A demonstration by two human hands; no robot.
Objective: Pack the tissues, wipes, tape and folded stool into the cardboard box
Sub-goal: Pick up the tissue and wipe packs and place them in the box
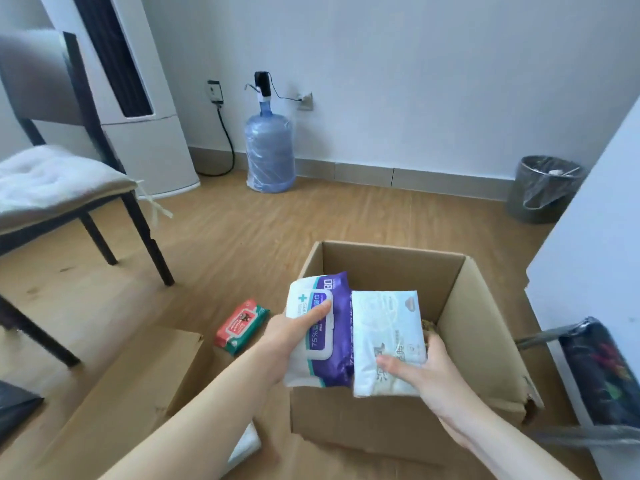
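Only the head view here. The left hand (294,332) grips a purple and white pack of wipes (320,332), thumb pressed flat on its white lid and the other fingers tucked underneath, out of sight. It's held over the near-left corner of the open cardboard box (485,327). Right beside it, edges touching or nearly so, the right hand (429,374) holds a white pack of tissues (386,341) over the box opening, thumb on top near the lower edge and the rest of the fingers hidden behind the pack.

The box sits on the wood floor (242,237) with its flaps folded out. A red and green pack of wipes (240,325) lies on the floor just left of the box. At the right edge, something dark wrapped in plastic with grey metal legs (602,372) leans by the white wall; can't tell if that's the stool. No tape that I can make out.
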